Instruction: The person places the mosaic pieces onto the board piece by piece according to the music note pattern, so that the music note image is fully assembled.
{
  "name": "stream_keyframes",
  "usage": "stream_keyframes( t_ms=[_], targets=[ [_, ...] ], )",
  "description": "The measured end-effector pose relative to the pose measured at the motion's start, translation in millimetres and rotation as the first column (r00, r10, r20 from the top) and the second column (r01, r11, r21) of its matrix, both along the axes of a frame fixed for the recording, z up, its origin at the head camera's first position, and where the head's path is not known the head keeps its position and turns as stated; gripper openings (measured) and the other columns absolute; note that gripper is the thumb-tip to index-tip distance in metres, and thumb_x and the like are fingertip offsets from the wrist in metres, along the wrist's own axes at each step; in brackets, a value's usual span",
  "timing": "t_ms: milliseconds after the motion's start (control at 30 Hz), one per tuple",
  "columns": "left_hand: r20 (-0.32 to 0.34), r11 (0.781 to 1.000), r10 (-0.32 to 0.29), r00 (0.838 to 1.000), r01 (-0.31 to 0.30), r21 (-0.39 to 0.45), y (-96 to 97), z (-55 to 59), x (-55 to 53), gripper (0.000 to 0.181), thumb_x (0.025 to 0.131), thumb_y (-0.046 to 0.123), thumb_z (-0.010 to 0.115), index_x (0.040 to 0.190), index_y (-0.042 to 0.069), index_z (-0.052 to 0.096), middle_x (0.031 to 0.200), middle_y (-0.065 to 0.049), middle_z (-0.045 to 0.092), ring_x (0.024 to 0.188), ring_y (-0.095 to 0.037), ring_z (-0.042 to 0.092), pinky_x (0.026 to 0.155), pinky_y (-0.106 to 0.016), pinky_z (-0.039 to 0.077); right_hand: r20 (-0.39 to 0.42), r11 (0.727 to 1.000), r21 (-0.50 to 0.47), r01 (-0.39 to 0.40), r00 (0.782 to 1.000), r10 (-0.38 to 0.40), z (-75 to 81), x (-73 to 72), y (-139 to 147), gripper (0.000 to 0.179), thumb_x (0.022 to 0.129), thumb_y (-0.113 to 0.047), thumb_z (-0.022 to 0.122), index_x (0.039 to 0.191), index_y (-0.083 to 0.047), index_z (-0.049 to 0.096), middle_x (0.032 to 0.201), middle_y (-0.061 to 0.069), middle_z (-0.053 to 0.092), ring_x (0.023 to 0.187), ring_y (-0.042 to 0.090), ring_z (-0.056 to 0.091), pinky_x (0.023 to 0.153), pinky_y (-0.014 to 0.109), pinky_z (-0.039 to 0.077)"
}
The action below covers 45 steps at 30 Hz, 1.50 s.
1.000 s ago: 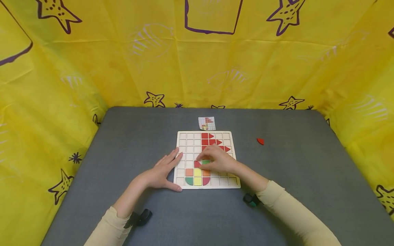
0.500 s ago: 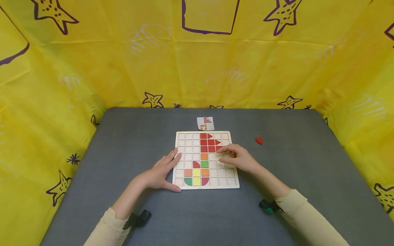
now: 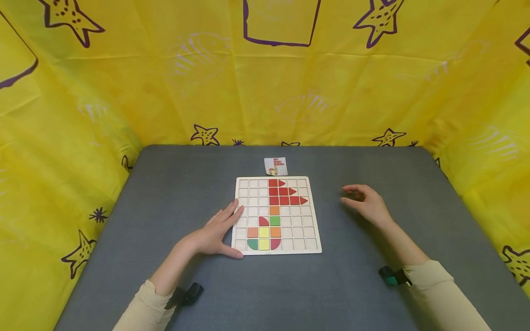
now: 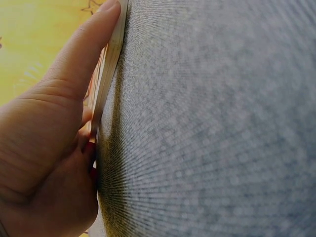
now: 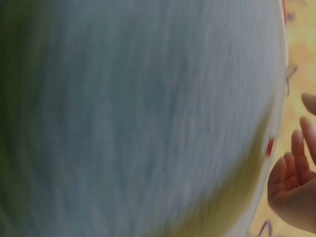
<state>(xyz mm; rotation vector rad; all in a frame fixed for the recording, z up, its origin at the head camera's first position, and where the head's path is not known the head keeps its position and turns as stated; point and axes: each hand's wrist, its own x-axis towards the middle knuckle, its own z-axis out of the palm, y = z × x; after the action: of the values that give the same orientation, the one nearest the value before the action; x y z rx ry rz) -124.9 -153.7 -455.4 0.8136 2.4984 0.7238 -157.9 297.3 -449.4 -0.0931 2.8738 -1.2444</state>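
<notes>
My left hand [image 3: 215, 232] rests along the left edge of the pale wooden grid board [image 3: 298, 223], fingers spread. In the left wrist view its thumb [image 4: 81, 54] lies on the board's rim. On the board sit red squares and triangles, an orange square [image 3: 274, 210], a green square [image 3: 275, 221], a red quarter-circle [image 3: 263, 222], yellow squares [image 3: 263, 232] and other coloured tiles. My right hand [image 3: 368, 204] hovers right of the board, thumb and fingers apart. Beyond its fingers in the right wrist view lies a small red piece [image 5: 270, 147], which the fingers mostly hide from the head view.
Behind the board lies a small printed card [image 3: 275, 166] with a coloured grid pattern. The grey table [image 3: 186, 174] extends around the board. Yellow cloth [image 3: 265, 92] with starfish and fish drawings hangs at the back and both sides.
My right hand has left the tiles on the board and moved right to where the loose red quarter-circle lay. My left hand has stayed on the board's edge.
</notes>
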Motion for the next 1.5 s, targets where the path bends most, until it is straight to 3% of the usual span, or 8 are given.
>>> stream_keyframes(
  t_ms=[133, 333, 567, 767, 1167, 1500],
  targets=[
    [0.0, 1.0, 0.005, 1.0, -0.005, -0.002, -0.3, 0.5, 0.3, 0.12, 0.07, 0.055, 0.082, 0.157, 0.009, 0.013, 0.163, -0.012, -0.002, 0.148, -0.033, 0.005, 0.116, -0.055, 0.01, 0.014, 0.998, 0.066, 0.023, 1.0, -0.024, -0.9, -6.2, 21, 0.046, 0.089, -0.028, 0.072, 0.126, -0.003, 0.062, 0.123, 0.02, 0.058, 0.101, 0.034, 0.057, 0.082, 0.042, 0.044],
    [0.0, 1.0, 0.002, 1.0, -0.002, -0.004, -0.3, -1.1, 0.2, 0.12, 0.07, 0.056, 0.081, 0.157, 0.009, 0.013, 0.163, -0.011, -0.002, 0.148, -0.033, 0.005, 0.116, -0.055, 0.01, 0.015, 0.991, 0.134, -0.018, 1.0, 0.016, -4.3, -12.4, 33, 0.05, 0.09, -0.026, 0.072, 0.13, 0.0, 0.058, 0.121, 0.025, 0.058, 0.097, 0.036, 0.055, 0.078, 0.042, 0.043],
    [-0.003, 1.0, 0.003, 1.0, -0.003, -0.008, -0.8, -3.3, -0.4, 0.121, 0.069, 0.058, 0.081, 0.157, 0.01, 0.013, 0.164, -0.01, -0.002, 0.148, -0.032, 0.005, 0.116, -0.054, 0.01, -0.038, 0.983, 0.18, -0.045, 0.998, 0.053, -6.7, -12.9, 33, 0.039, 0.09, -0.023, 0.072, 0.12, 0.001, 0.065, 0.111, 0.024, 0.061, 0.089, 0.031, 0.053, 0.074, 0.04, 0.041],
    [-0.001, 1.0, 0.004, 1.0, -0.004, -0.003, -0.3, -2.6, -0.4, 0.121, 0.069, 0.058, 0.081, 0.157, 0.01, 0.012, 0.163, -0.011, -0.003, 0.148, -0.033, 0.005, 0.116, -0.054, 0.009, 0.0, 0.983, 0.181, -0.039, 0.999, 0.04, -4.0, -6.7, 27, 0.032, 0.089, -0.03, 0.073, 0.107, -0.003, 0.071, 0.107, 0.018, 0.062, 0.088, 0.028, 0.053, 0.075, 0.039, 0.042],
    [-0.02, 1.0, -0.011, 1.0, 0.011, -0.007, -1.6, -5.8, -0.5, 0.123, 0.07, 0.059, 0.08, 0.157, 0.008, 0.011, 0.163, -0.012, -0.003, 0.148, -0.032, 0.005, 0.116, -0.053, 0.01, 0.008, 0.987, 0.155, -0.052, 0.999, 0.052, -6.9, -18.5, 27, 0.04, 0.087, -0.029, 0.075, 0.117, -0.004, 0.067, 0.108, 0.017, 0.063, 0.093, 0.03, 0.053, 0.078, 0.04, 0.04],
    [-0.02, 1.0, -0.009, 1.0, 0.009, -0.006, -1.9, -5.4, 0.1, 0.122, 0.07, 0.058, 0.081, 0.157, 0.008, 0.011, 0.163, -0.012, -0.003, 0.148, -0.031, 0.004, 0.116, -0.053, 0.01, -0.008, 0.985, 0.167, -0.04, 0.999, 0.042, -9.5, -22.2, 25, 0.037, 0.086, -0.032, 0.076, 0.109, -0.004, 0.071, 0.102, 0.016, 0.063, 0.087, 0.026, 0.052, 0.074, 0.037, 0.04]
  ],
)
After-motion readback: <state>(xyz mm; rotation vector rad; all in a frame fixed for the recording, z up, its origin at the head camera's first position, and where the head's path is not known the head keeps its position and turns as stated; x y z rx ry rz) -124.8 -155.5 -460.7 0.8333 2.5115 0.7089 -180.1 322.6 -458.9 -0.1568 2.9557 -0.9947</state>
